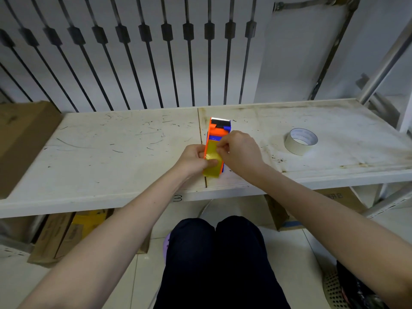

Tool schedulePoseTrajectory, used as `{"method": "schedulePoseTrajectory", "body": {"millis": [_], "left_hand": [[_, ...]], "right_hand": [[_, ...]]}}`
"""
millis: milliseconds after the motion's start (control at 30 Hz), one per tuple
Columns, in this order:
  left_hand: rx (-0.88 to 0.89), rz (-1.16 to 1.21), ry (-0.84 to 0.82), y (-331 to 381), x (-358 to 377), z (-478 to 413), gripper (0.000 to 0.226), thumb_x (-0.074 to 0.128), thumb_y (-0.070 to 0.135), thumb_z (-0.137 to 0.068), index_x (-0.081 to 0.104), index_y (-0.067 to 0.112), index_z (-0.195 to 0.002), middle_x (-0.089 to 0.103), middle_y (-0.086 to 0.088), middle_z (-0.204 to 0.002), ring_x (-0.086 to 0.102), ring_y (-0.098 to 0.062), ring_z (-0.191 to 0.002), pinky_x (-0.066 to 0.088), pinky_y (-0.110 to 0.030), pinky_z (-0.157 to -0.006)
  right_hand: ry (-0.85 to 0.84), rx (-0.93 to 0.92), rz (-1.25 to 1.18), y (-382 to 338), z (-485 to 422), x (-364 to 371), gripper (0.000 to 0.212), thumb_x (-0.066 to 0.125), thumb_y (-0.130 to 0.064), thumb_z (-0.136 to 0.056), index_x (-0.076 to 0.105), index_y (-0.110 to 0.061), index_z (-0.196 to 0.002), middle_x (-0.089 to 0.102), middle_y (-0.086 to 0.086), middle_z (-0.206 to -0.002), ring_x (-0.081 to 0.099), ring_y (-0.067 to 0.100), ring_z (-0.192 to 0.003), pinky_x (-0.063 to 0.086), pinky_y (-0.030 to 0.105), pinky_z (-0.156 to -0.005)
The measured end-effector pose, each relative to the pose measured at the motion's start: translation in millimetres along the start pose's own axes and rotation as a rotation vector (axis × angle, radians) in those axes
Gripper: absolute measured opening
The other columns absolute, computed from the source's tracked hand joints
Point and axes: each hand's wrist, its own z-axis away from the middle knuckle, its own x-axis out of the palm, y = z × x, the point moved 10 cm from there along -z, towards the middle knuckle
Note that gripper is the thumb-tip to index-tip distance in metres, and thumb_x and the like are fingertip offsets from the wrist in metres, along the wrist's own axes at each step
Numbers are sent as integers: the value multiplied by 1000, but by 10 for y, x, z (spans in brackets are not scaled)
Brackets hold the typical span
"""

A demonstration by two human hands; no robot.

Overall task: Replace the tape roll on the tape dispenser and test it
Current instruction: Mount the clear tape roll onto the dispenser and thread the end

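Scratched white shelf (111, 152) against a wall of dark bars (167, 32). Cardboard box (22, 141) at left, white tape roll (301, 141) well apart at right. Mid-shelf, orange tape dispenser (217, 131): left hand (192, 159) gripping its yellow roll (211, 171), right hand (242, 150) pinching the tape strip (211, 147).

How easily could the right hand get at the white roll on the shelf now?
Probably yes: the white roll lies on the shelf right of the right hand, bare shelf between. Its fingers pinch yellow tape at the dispenser, so they must let go first.
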Motion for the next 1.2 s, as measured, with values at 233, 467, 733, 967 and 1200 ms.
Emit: {"method": "schedulePoseTrajectory", "body": {"millis": [233, 467, 733, 967, 1200], "left_hand": [[-8, 22, 144, -53, 79, 62, 19, 75, 10, -71, 69, 15, -88, 73, -13, -97, 69, -31, -91, 56, -46, -86], [12, -3, 183, 19, 81, 111, 13, 71, 7, -72, 67, 14, -83, 68, -9, -85, 63, -27, -79, 56, -42, -82], [-3, 5, 175, 1, 73, 91, 21, 74, 10, -74, 67, 13, -94, 71, -14, -101, 67, -32, -95, 55, -47, -88], [-13, 9, 146, 4, 78, 67, 16, 73, 9, -76, 64, 17, -87, 67, -7, -92, 63, -25, -87, 54, -39, -85], [14, -24, 97, 53, 85, 45, 20, 68, -1, -76, 63, 13, -90, 63, -5, -85, 59, -22, -80, 52, -32, -75]], "right_hand": [[-74, 225, 224, 73, -40, -42, 8, 49, -7, -86, 45, -12, -80, 36, 0, -62, 48, 22, -68, 30, 23, -50], [-261, 223, 134, 63, -29, 106, 2, 48, -9, -89, 47, -9, -88, 47, 4, -74, 51, 21, -77, 44, 30, -69], [-152, 12, -229, 71, 107, -15, 16, 48, -4, -89, 63, -9, -87, 61, 0, -83, 60, 21, -82, 53, 39, -79], [-161, -13, -217, 18, 123, -29, 16, 44, -5, -92, 58, -9, -100, 64, 2, -87, 61, 23, -86, 52, 43, -83], [-290, -16, -133, -29, 99, 42, 48, 70, -19, -79, 52, -11, -122, 58, -1, -88, 55, 17, -84, 50, 30, -78]]}}
